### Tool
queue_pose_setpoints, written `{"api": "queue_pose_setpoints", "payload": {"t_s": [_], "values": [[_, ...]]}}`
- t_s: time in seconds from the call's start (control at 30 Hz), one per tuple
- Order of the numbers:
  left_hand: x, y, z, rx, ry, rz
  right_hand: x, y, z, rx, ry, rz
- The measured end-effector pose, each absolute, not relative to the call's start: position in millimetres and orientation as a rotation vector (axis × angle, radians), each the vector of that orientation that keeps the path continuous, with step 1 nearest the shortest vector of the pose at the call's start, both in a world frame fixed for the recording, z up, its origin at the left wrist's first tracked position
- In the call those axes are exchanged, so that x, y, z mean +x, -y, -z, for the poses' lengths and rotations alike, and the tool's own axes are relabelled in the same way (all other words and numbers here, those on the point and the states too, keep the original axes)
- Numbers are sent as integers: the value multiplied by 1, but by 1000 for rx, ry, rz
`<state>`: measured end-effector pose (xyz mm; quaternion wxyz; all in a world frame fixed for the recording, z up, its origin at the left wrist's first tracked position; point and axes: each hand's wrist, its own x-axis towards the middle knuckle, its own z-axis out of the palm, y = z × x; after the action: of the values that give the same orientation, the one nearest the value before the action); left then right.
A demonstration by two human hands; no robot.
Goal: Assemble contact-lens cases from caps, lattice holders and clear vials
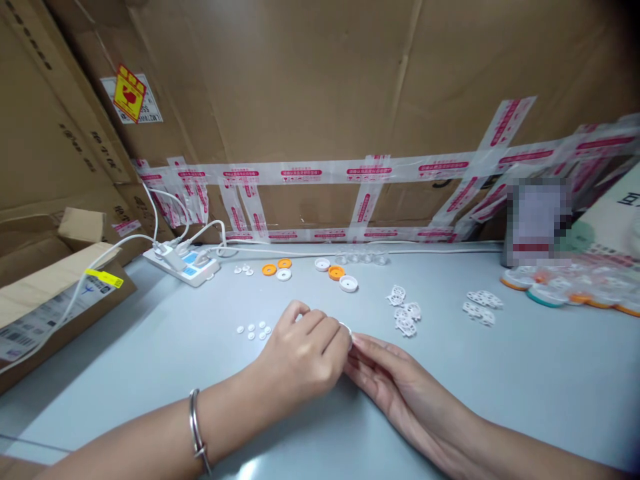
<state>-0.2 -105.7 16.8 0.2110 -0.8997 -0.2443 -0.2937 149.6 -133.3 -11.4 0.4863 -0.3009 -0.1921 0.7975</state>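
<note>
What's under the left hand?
A white piece peeks out beside the left hand, at the fingertips of the right hand. Its other parts, and anything else under the left hand, are covered.

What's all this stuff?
Table: 1, pale blue, below
Boxes: several, brown, back, left
Tape: strips, pink-white, back
Labels: several, white and yellow, left
Power strip: 1, white, left
Cords: several, white, back, left
Pegs: few, white, left
Big discs: 3 orange, 3 white, middle
Small discs: 6+, white, left
Clear parts: several, back middle
Lacy parts: several, white, right
Rimmed discs: several, orange and teal, right
Blurred thing: 1, grey, right
Printed thing: 1, pale, right
Held piece: 1, white, between hands
Bracelet: 1, silver, left wrist
Left hand: 1, bare, over held piece
Right hand: 1, bare, on held piece
</note>
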Motion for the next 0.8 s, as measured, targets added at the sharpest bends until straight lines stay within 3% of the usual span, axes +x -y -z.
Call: {"api": "queue_pose_setpoints", "payload": {"t_s": [0.17,0.8], "values": [[-7,101,-23,-2537,680,898,151,133,9,-774,462,-1924],[-32,82,-43,-2757,79,560,159,131,-4,-955,599,-2106]]}}
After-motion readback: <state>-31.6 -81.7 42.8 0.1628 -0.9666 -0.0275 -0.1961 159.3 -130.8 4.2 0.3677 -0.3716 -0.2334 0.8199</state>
